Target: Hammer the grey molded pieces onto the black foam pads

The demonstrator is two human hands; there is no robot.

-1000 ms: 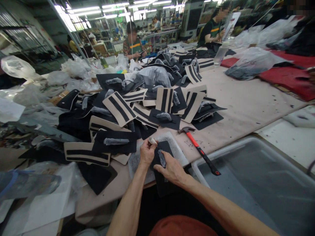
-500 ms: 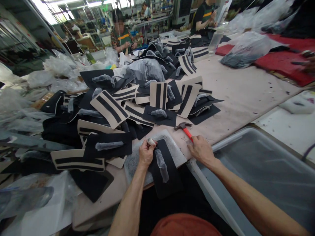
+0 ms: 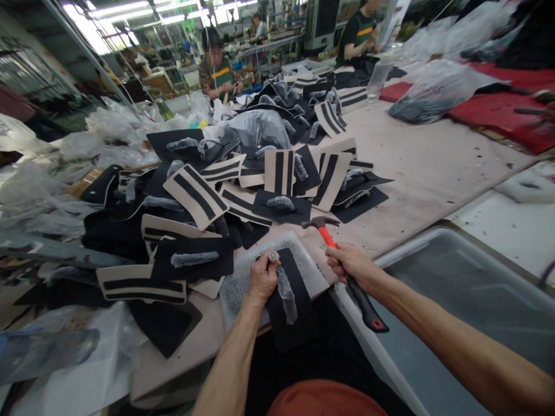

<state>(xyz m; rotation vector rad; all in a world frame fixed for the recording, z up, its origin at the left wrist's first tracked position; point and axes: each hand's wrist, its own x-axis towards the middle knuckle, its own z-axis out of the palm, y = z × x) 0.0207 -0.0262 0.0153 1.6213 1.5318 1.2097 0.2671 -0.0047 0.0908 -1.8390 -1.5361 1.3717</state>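
My left hand (image 3: 263, 276) is closed round a short metal punch (image 3: 273, 256), its round end facing up. Under it lies a black panel (image 3: 299, 289) with a plastic-wrapped handle (image 3: 287, 296), partly on a grey stone slab (image 3: 237, 289) and reaching past the table's edge. My right hand (image 3: 349, 263) grips the hammer (image 3: 328, 234) by its red and black handle, its head above the table to the right of the punch. The punch's lower tip is hidden.
Black and beige striped panels (image 3: 197, 196) are heaped ahead and to the left. A grey plastic bin (image 3: 459, 300) stands at the right. Plastic bags (image 3: 34, 190) lie at the left. Two people (image 3: 219, 78) work across the table.
The hammer is lifted off the table, its black handle end now showing below my right hand. The punch has tipped from slanted to more upright in my left hand.
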